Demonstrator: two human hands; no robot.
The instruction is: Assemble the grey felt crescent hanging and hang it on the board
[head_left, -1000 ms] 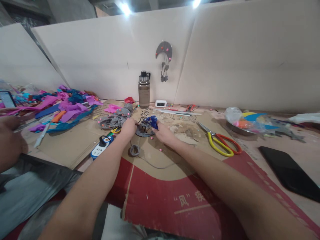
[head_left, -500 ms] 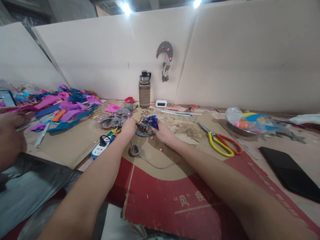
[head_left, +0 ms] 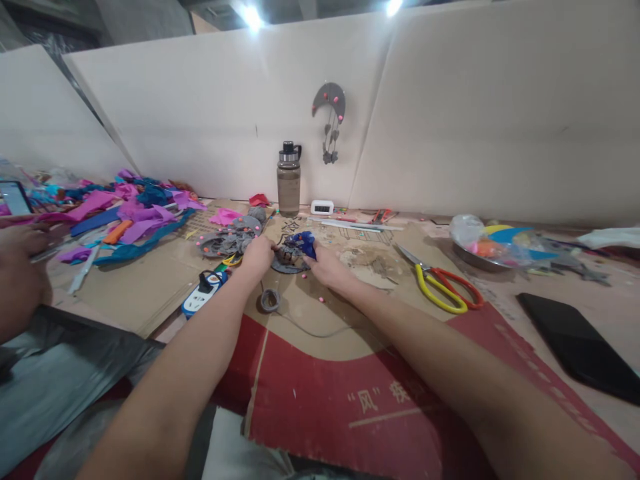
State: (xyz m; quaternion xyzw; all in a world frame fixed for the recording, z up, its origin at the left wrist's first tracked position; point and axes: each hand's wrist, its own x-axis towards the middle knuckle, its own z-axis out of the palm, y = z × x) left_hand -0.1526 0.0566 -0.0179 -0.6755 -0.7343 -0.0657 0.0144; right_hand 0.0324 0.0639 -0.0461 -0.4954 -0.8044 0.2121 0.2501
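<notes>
On the cardboard ahead of me lies a grey curved felt-like piece (head_left: 289, 269), with small dark and brownish bits on it. My left hand (head_left: 259, 258) is closed at its left side, fingertips pressed together; what they pinch is too small to make out. At its right side my right hand (head_left: 327, 264) is closed on a dark blue crumpled piece (head_left: 306, 244). Just nearer to me is a small coil of grey cord (head_left: 271, 301), its loose end trailing right. Small pink balls (head_left: 321, 299) lie close by.
Left of my hands are grey pieces with pink dots (head_left: 223, 241) and a blue-white power strip (head_left: 203, 297). Behind stand a water bottle (head_left: 289, 180) and a small clock (head_left: 323, 208). Scissors (head_left: 443, 287), a phone (head_left: 575, 340) and a metal bowl (head_left: 480, 260) lie right. Another person's hand (head_left: 23, 273) is far left.
</notes>
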